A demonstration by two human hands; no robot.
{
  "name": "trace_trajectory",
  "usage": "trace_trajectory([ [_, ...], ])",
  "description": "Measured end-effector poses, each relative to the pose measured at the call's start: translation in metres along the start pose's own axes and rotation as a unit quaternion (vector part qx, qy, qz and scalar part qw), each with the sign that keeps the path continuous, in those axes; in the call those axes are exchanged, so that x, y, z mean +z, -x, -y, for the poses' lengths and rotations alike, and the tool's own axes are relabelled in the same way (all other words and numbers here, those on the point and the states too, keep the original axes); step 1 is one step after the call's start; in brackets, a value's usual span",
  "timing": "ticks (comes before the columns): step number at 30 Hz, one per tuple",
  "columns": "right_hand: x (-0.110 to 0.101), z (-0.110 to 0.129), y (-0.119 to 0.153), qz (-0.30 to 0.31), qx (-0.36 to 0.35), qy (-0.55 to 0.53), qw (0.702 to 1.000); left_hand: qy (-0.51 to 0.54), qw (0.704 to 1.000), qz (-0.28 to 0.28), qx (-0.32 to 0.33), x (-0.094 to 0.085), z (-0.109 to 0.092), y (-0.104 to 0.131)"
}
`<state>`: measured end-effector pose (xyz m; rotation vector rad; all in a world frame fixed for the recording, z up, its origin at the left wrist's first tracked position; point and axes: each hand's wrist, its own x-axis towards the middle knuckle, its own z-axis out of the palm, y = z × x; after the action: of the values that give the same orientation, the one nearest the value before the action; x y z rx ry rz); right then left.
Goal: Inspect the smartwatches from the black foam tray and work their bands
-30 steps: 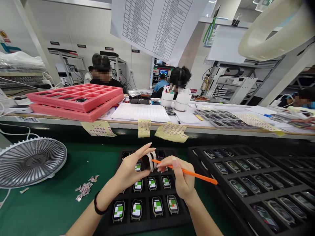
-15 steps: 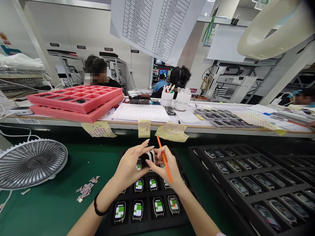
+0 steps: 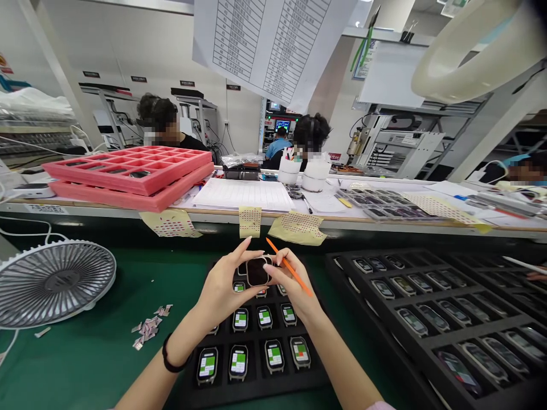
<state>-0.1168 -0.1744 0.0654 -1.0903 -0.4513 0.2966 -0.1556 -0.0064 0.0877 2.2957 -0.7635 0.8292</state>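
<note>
A watch body with a dark screen [image 3: 258, 271] is held up between both hands, its face turned toward me. My left hand [image 3: 224, 279] grips its left side between thumb and fingers. On the right, my right hand [image 3: 294, 282] pinches the watch's edge and also holds an orange stick [image 3: 288, 266] slanting across its fingers. Below lies a black foam tray [image 3: 255, 347] with several watches in its slots, many with lit green and white screens, such as the watch [image 3: 274, 355] in the front row.
A white fan [image 3: 60, 282] and small scraps [image 3: 148, 329] lie at left on the green mat [image 3: 106, 370]. More black trays [image 3: 376, 324] of watches fill the right. Pink foam trays [image 3: 128, 171] rest on the shelf behind. Another person's fingers [image 3: 536, 275] show at far right.
The watch has turned from edge-on to face me, and the orange stick leans more to the left. A white stick and another person's fingers have appeared at the far right.
</note>
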Motion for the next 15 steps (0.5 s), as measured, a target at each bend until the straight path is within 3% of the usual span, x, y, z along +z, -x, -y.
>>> trace_trajectory([
  [11,-0.004,0.004,-0.001,-0.024,-0.029,0.038,0.999,-0.016,1.000,-0.008,-0.017,-0.009,-0.002,-0.003],
  [15,-0.027,-0.005,-0.010,-0.040,-0.019,0.114,0.992,-0.061,0.998,0.018,-0.012,-0.023,0.009,0.001],
])
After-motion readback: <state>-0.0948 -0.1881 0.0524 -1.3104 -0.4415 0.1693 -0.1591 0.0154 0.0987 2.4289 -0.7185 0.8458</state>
